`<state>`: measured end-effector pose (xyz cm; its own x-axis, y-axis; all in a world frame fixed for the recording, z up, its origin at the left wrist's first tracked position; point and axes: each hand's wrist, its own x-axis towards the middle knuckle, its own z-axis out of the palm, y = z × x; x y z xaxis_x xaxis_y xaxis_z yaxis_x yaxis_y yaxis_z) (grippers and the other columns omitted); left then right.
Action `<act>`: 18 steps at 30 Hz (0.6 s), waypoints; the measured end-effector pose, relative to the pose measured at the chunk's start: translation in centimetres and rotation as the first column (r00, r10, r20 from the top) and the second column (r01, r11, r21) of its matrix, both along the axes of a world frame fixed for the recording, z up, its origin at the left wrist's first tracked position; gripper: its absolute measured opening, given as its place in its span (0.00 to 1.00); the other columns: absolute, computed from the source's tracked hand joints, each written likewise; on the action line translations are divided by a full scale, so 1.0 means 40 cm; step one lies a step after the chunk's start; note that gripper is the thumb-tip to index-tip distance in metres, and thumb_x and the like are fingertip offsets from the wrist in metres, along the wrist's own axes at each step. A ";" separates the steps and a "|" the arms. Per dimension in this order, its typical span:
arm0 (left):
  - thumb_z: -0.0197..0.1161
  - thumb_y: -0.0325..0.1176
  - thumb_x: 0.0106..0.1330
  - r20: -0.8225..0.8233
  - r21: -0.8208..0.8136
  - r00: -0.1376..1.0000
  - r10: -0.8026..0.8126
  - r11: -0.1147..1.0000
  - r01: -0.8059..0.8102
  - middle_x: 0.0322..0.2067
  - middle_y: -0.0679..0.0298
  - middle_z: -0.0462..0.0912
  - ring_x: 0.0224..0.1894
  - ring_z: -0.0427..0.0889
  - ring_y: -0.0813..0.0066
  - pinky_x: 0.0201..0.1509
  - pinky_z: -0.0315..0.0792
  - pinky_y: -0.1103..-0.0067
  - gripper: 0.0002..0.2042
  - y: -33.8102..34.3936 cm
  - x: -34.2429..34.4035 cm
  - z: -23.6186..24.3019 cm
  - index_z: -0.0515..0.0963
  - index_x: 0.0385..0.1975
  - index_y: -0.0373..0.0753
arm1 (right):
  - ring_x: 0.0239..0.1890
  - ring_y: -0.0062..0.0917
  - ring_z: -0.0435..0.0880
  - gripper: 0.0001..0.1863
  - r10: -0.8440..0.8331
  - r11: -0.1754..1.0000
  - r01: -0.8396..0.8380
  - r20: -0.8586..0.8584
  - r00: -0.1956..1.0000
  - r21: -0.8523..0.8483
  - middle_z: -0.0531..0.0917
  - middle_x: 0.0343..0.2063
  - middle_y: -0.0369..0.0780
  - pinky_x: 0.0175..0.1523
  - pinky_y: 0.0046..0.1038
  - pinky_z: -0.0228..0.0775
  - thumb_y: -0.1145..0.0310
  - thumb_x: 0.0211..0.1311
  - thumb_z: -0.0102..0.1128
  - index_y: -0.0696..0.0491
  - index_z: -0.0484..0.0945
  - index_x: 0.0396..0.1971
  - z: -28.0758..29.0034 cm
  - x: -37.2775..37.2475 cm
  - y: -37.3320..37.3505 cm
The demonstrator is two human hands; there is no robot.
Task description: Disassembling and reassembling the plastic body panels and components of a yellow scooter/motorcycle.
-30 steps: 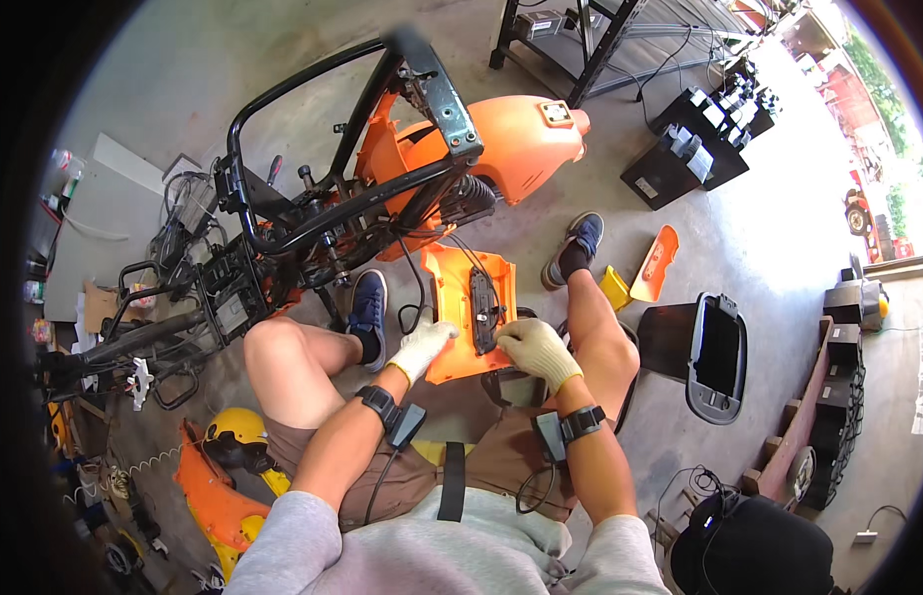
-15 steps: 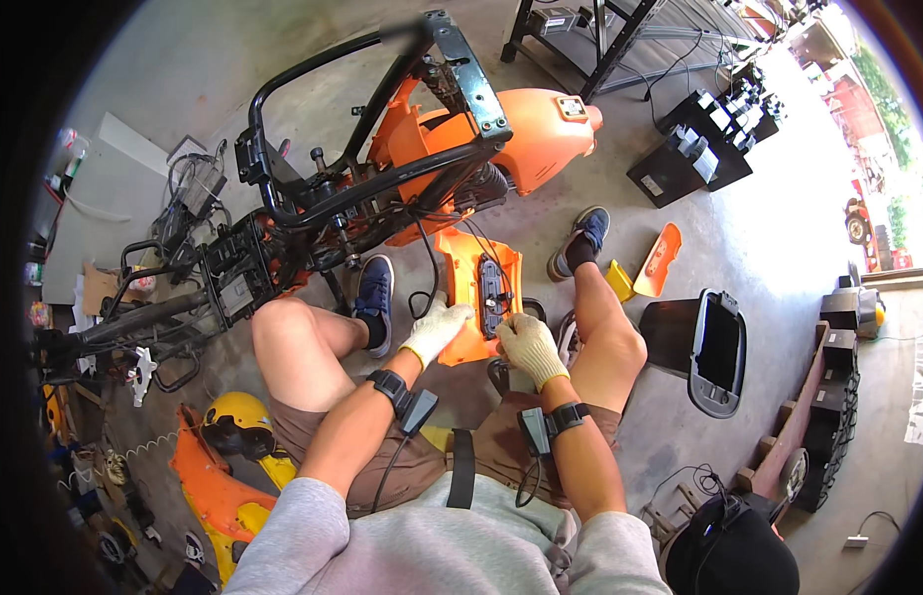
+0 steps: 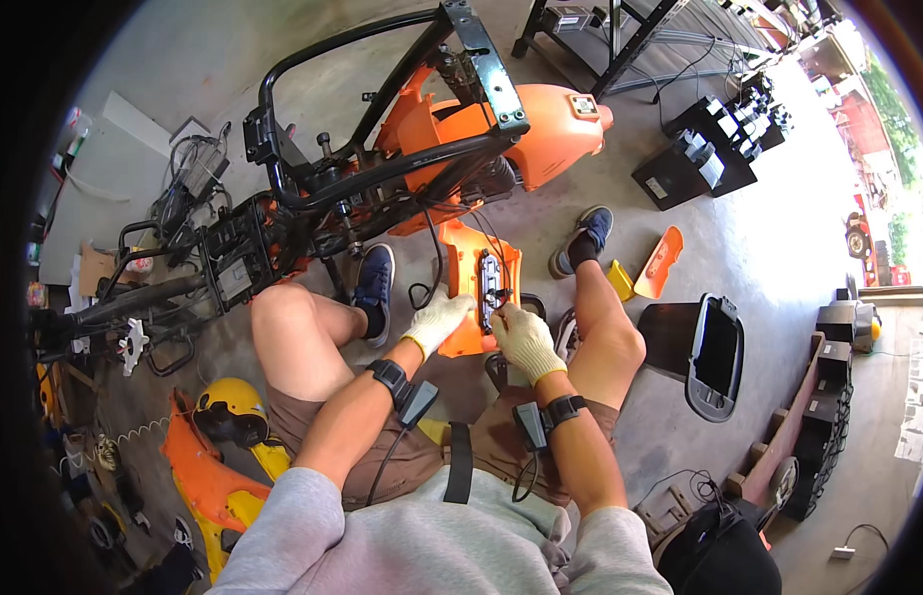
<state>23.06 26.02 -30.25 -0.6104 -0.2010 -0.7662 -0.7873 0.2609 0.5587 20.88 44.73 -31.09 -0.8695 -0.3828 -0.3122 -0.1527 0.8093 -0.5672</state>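
Between my legs an orange plastic panel [image 3: 463, 260] lies tilted, with a long grey-and-black fitting [image 3: 488, 280] mounted along its middle. Thin black cables run from the fitting up toward the vehicle frame. My left hand [image 3: 442, 323], in a cream knit glove, grips the panel's left edge. Gloved alike, my right hand [image 3: 527, 342] is closed at the lower right part of the fitting, its fingertips pressed together beside a dark cable. Whatever lies between those fingers is hidden.
The black tubular frame [image 3: 382, 178] with orange bodywork [image 3: 551, 134] stands just ahead. To my right are a black open bin [image 3: 670, 342], an orange cover [image 3: 661, 263] and black boxes [image 3: 680, 169]. A yellow helmet [image 3: 233, 402] sits at lower left.
My right hand has shifted slightly up and left against the fitting. The fitting looks brighter now. My left hand stays on the panel, and the view has tilted a little.
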 end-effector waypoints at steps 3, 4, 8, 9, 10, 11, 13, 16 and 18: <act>0.60 0.53 0.53 -0.009 0.050 1.000 0.021 0.999 -0.020 0.52 0.39 0.76 0.56 0.76 0.48 0.60 0.68 0.67 0.38 -0.002 0.000 0.009 0.65 0.61 0.34 | 0.35 0.50 0.83 0.17 -0.006 0.999 0.006 0.015 1.000 0.033 0.83 0.30 0.53 0.42 0.47 0.74 0.56 0.65 0.53 0.55 0.78 0.38 0.000 -0.001 -0.003; 0.60 0.53 0.53 0.000 0.045 1.000 0.018 0.999 -0.018 0.53 0.39 0.76 0.57 0.76 0.48 0.60 0.68 0.67 0.38 -0.002 -0.001 0.012 0.65 0.61 0.33 | 0.35 0.50 0.83 0.17 -0.022 0.998 0.021 0.023 0.999 0.054 0.83 0.30 0.53 0.42 0.47 0.74 0.56 0.65 0.53 0.55 0.78 0.38 -0.001 0.000 -0.004; 0.59 0.54 0.53 0.011 0.041 1.000 -0.007 0.999 0.006 0.53 0.38 0.75 0.57 0.75 0.47 0.61 0.67 0.66 0.38 -0.003 -0.003 0.027 0.65 0.60 0.33 | 0.34 0.49 0.84 0.15 -0.016 0.998 0.015 0.025 1.000 0.060 0.84 0.30 0.53 0.41 0.46 0.75 0.58 0.66 0.52 0.55 0.77 0.39 -0.006 0.003 -0.007; 0.59 0.54 0.53 0.014 0.042 1.000 -0.005 0.999 0.004 0.53 0.38 0.75 0.57 0.75 0.47 0.61 0.67 0.66 0.38 -0.003 -0.004 0.032 0.65 0.60 0.33 | 0.34 0.49 0.84 0.15 0.005 1.000 -0.005 0.014 1.000 0.029 0.84 0.30 0.53 0.41 0.46 0.75 0.58 0.66 0.52 0.55 0.77 0.39 -0.008 0.005 -0.007; 0.59 0.54 0.53 0.000 0.038 1.000 -0.014 0.999 0.014 0.54 0.38 0.75 0.58 0.75 0.46 0.61 0.67 0.66 0.38 -0.002 -0.004 0.037 0.65 0.61 0.33 | 0.32 0.50 0.83 0.14 0.026 0.999 -0.026 -0.026 0.999 -0.019 0.83 0.28 0.53 0.40 0.47 0.75 0.59 0.65 0.52 0.55 0.76 0.39 -0.010 0.006 -0.006; 0.59 0.54 0.53 -0.018 0.028 0.999 -0.036 0.999 0.037 0.54 0.38 0.75 0.58 0.75 0.46 0.61 0.67 0.66 0.38 -0.002 -0.004 0.042 0.65 0.61 0.33 | 0.31 0.50 0.83 0.14 0.022 0.999 -0.023 -0.044 0.999 -0.032 0.83 0.26 0.53 0.39 0.48 0.74 0.59 0.65 0.52 0.55 0.74 0.38 -0.012 0.007 -0.005; 0.58 0.54 0.54 -0.041 0.045 0.999 -0.019 0.999 0.021 0.54 0.37 0.74 0.59 0.74 0.45 0.62 0.67 0.65 0.38 -0.003 -0.003 0.050 0.64 0.61 0.34 | 0.31 0.50 0.83 0.12 0.072 0.995 -0.076 -0.064 0.995 -0.061 0.83 0.27 0.52 0.39 0.48 0.74 0.62 0.64 0.53 0.55 0.73 0.40 -0.014 0.009 -0.003; 0.58 0.54 0.54 -0.022 0.063 1.000 -0.019 0.998 0.021 0.54 0.37 0.74 0.59 0.74 0.45 0.62 0.66 0.66 0.39 -0.005 -0.003 0.053 0.63 0.62 0.34 | 0.30 0.50 0.83 0.09 0.093 0.995 -0.095 -0.085 0.992 -0.021 0.83 0.26 0.52 0.37 0.47 0.74 0.65 0.63 0.53 0.54 0.73 0.39 -0.012 0.011 -0.003; 0.58 0.55 0.54 -0.012 0.043 1.000 -0.016 0.999 0.016 0.54 0.38 0.74 0.59 0.74 0.45 0.62 0.66 0.66 0.39 -0.008 -0.002 0.049 0.63 0.62 0.34 | 0.31 0.49 0.83 0.08 0.101 0.994 -0.104 -0.086 0.991 -0.030 0.83 0.27 0.51 0.38 0.45 0.75 0.67 0.63 0.54 0.53 0.74 0.39 -0.006 0.012 -0.005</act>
